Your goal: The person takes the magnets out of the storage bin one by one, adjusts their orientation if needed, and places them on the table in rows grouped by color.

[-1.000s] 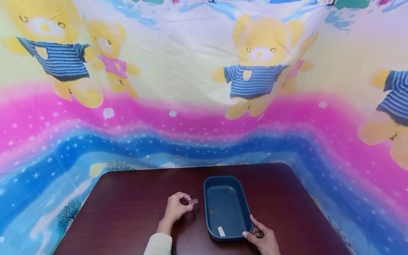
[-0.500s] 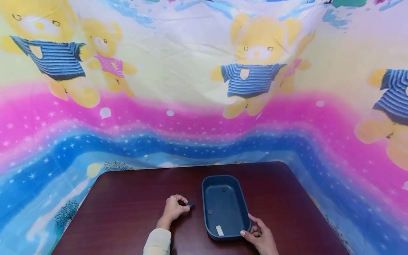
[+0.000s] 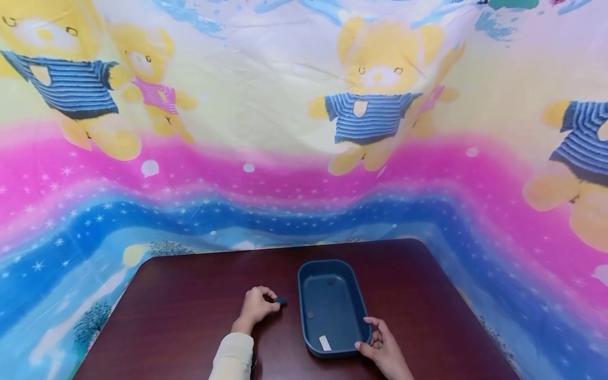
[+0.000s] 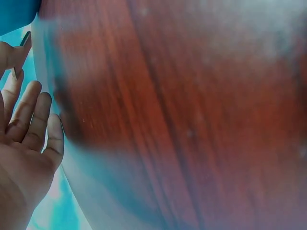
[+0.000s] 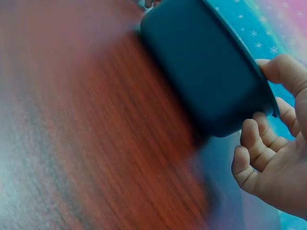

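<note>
Left of the tray, my left hand (image 3: pixel 255 307) pinches a small thin flat piece (image 3: pixel 281 301) between thumb and fingertips. It looks dark in the head view. In the left wrist view the thin piece (image 4: pixel 25 38) stands edge-on between thumb and index finger, the other fingers loosely extended. My right hand (image 3: pixel 386 348) grips the near right corner of a dark blue rectangular tray (image 3: pixel 332 316), thumb at the rim and fingers along the outer wall. Inside the tray lie a white rectangular strip (image 3: pixel 325 343) near the front and two small brownish discs (image 3: pixel 310 315) farther back.
The tray stands on a dark reddish-brown wooden table (image 3: pixel 199 295) with rounded far corners. Behind and beside it hangs a printed cloth (image 3: pixel 266 116) with teddy bears.
The flat piece in my left hand has turned from showing a light face to looking thin and dark. My right hand keeps its grip on the tray. The head view has shifted slightly.
</note>
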`<state>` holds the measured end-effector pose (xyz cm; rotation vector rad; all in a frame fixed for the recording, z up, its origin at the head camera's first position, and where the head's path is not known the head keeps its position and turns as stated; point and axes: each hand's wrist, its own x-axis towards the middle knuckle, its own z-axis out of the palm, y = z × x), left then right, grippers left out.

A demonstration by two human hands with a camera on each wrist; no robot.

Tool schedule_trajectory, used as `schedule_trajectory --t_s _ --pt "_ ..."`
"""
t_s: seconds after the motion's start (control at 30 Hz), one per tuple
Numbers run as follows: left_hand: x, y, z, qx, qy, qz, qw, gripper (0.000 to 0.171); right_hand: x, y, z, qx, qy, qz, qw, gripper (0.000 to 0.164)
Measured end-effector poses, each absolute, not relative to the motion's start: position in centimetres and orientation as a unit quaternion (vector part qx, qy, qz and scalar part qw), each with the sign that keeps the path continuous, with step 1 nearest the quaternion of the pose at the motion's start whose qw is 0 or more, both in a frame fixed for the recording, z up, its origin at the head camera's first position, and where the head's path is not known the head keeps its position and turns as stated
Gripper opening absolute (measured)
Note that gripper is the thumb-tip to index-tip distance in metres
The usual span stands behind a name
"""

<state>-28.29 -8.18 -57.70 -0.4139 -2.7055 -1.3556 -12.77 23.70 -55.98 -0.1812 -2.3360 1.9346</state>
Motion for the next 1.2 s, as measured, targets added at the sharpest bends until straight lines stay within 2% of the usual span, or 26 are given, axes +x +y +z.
schedule_trajectory --t_s 0.47,0.73,1.2 --pt "-29.1 -8.5 -57.7 -0.127 -0.937 -0.319 0.058 0.017 -12.9 24.1 -56.1 -0.09 -0.78 0.619 0.03 0.06" --pt "-28.8 -8.8 -57.3 -0.142 -0.938 -0.31 0.054 0.015 -12.8 23.7 -55.9 -0.088 -0.78 0.617 0.043 0.06" --pt "-28.2 -9.1 -57.1 -0.144 -0.937 -0.313 0.065 0.018 -12.4 22.8 -54.8 -0.08 -0.864 0.487 0.099 0.064"
